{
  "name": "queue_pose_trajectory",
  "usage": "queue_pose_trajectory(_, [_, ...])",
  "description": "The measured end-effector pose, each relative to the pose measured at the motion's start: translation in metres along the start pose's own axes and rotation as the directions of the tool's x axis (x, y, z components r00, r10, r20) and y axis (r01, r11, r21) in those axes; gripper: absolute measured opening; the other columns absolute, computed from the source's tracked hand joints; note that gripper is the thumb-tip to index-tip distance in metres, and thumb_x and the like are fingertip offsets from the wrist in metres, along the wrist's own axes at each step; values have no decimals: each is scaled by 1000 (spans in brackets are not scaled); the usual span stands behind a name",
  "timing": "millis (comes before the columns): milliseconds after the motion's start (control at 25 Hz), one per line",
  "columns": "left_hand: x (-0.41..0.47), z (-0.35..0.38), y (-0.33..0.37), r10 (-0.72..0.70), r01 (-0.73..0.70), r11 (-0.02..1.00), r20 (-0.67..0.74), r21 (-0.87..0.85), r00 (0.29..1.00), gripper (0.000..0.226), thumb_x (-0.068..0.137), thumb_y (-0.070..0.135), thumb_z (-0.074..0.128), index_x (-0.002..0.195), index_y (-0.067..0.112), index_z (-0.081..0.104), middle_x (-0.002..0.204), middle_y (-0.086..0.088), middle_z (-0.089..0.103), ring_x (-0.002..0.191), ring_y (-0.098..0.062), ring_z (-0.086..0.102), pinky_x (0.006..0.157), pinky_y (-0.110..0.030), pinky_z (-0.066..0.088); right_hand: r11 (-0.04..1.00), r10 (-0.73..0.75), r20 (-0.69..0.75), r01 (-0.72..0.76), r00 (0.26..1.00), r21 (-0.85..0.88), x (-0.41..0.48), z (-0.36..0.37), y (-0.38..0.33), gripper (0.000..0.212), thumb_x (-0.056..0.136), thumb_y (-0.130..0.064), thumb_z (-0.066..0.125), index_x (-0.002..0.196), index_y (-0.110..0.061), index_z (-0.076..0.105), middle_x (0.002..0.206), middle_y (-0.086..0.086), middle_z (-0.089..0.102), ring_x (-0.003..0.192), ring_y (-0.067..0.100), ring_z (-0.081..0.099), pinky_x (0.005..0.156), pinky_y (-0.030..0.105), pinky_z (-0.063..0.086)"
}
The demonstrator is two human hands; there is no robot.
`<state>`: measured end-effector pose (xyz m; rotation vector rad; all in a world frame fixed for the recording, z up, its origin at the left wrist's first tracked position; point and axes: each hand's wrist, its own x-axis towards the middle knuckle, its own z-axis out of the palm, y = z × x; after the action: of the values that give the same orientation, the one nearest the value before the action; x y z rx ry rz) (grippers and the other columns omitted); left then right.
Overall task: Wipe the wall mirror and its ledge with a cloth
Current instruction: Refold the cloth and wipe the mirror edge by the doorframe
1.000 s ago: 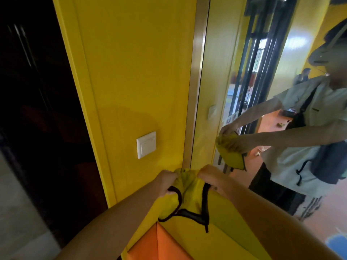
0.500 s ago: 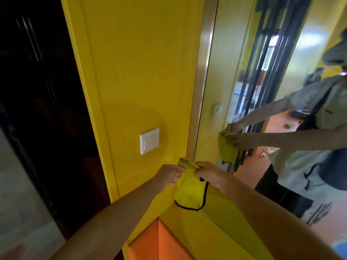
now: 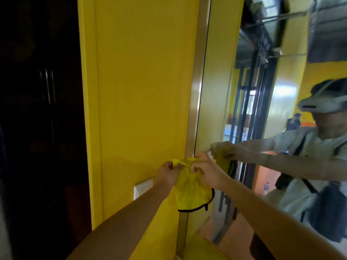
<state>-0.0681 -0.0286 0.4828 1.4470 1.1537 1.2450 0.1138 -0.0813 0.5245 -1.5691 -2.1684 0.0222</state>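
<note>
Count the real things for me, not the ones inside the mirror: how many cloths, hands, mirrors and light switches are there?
Cloths: 1, the yellow cloth
Hands: 2, the left hand and the right hand, both pinching it
Mirrors: 1, the mirror
Light switches: 1, the light switch
Total: 5

The one camera sits on the person's head, looking forward and down, close to the shiny yellow wall (image 3: 142, 91) and tall metal-edged mirror (image 3: 216, 87).
</note>
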Motion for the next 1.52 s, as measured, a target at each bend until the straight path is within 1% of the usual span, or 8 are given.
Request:
queue_pose_trajectory(240, [82,-14,128,492,-447,807,-23,385,870,24,102,27,58,103,8,72,103,-15,73,94,-35,69,75,-39,50,948,-107,-275,15,955,-319,75,-90,-41,31,96,-31,67,124,-17,69,131,5,42,110,22,57,94,34,51])
queue_pose_trajectory(560, [126,-21,271,915,-583,174,89,794,394,68,81,24,72,144,6,56,145,-14,58,133,-34,56,101,-50,52,719,-324,-625,-245,710,-651,190,-261,-75,51,87,-2,69,133,-16,50,134,12,32,108,31,50,80,42,57])
queue_pose_trajectory(720, [143,-2,301,881,-569,85,205,818,426,59,91,36,41,146,19,57,151,-5,54,137,-26,54,102,-49,52,612,-462,-648,-311,605,-727,239,-342,-87,42,92,-12,66,133,-13,57,126,18,44,103,37,52,81,48,51])
queue_pose_trajectory(920, [170,17,347,846,-621,176,205,764,492,58,110,43,13,163,32,-4,168,4,-22,156,-19,-19,129,-44,1,373,-412,-594,-467,691,-802,294,-406,-95,34,103,-20,44,134,-10,56,162,23,17,148,42,17,120,56,16])
queue_pose_trajectory(1080, [185,29,394,863,-620,218,148,754,484,63,104,52,-4,159,27,-18,163,10,-32,148,-13,-36,126,-38,-13,241,-401,-441,-372,803,-896,332,-437,-92,54,106,-20,40,156,-1,31,170,19,-6,157,33,-8,127,52,-3])
queue_pose_trajectory(1280, [213,36,406,913,-589,181,89,788,399,63,107,47,7,164,20,3,170,-2,4,159,-17,3,128,-36,2,468,-274,-489,-329,828,-820,344,-453,-98,72,108,-51,14,161,-2,6,170,9,-7,158,23,-7,128,42,-1])
queue_pose_trajectory(1400, [220,37,394,895,-533,99,159,840,418,56,103,38,35,149,11,51,149,-7,56,140,-20,51,122,-39,34,342,-218,-407,-321,887,-883,335,-458,-99,87,102,-66,13,160,-4,-7,168,10,-19,156,24,-17,127,43,-8])
queue_pose_trajectory(1520, [218,35,396,919,-524,56,161,850,359,55,101,37,35,143,11,59,147,-6,59,139,-23,53,112,-45,46,297,-204,-430,-363,879,-883,335,-474,-104,74,108,-52,16,161,-6,-7,168,10,-21,156,23,-18,127,46,-9])
